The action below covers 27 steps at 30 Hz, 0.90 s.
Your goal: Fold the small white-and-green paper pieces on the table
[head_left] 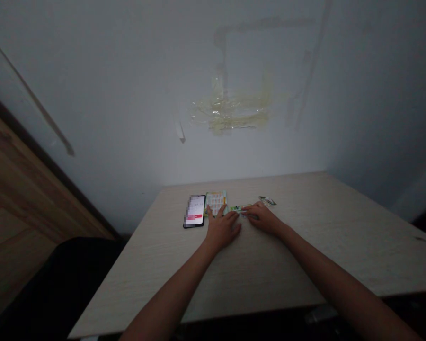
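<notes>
A: And the room?

B: Dim, with a pale wall (pixel 128 118) at the far side and yellowed tape (pixel 234 116) stuck on above the desk (pixel 156 255). Wood panel (pixel 17 180) off to the left.

A: How far along?

B: Seemingly midway, judging by both hands at the paper. Already laid out: a printed card (pixel 218 196) flat toward the far side of the desk, and just to the right, a green paper strip (pixel 236 208), also low on the surface. Nothing visibly lifted.

A: And left to do?

B: Hard to say. Probably more handling of the strip, judging by the fingers there. Too small and partly covered to make out any fold or join.

A: Left hand (pixel 222 233)?

B: Palm down, fingers spread well apart. Touching the near part of the card with fingertips, and reaching close to the left end of the strip. Not clamped on anything.

A: Right hand (pixel 262 219)?

B: Bent fingers held close together, tips on the right part of the strip. Pinching or only pressing? Can't tell from here. Near the left hand, but apart.

A: Anything else nearby?

B: Lit phone (pixel 195 210) just left of the card, and a small packet (pixel 267 201) beyond the right hand, slightly farther off. Apparently untouched, both.
</notes>
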Tool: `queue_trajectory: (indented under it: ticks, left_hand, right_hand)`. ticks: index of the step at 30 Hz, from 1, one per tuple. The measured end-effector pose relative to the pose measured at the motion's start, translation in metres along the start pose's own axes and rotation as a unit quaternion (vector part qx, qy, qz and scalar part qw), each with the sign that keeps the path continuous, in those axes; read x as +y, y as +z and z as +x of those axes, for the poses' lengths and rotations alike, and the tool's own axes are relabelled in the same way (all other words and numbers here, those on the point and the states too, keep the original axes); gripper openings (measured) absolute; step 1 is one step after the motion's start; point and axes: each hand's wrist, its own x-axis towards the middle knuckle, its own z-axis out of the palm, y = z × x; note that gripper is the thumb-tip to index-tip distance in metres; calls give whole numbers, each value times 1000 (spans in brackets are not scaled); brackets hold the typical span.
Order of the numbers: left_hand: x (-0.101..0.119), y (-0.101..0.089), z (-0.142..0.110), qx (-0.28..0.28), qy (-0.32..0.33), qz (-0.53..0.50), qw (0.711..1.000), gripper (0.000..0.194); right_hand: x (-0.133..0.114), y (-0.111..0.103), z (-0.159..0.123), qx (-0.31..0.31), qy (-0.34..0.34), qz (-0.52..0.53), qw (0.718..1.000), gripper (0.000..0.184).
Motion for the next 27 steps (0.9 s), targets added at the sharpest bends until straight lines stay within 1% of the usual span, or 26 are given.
queue_trajectory:
  ticks: [9,14,21,27]
  left_hand:
    - [3,-1,0,15,-31,17,999,40]
    - [1,1,1,6,-41,21,999,43]
    - [1,2,1,23,-34,11,999,43]
    - [2,0,4,1,-46,18,999,41]
  right_hand:
    - [-4,-3,0,-4,3,6,1000,34]
    - [-4,-2,0,-4,2,0,1000,35]
    - [-1,-2,0,-5,2,1,1000,34]
    - [-2,-2,-1,-6,9,4,1000,33]
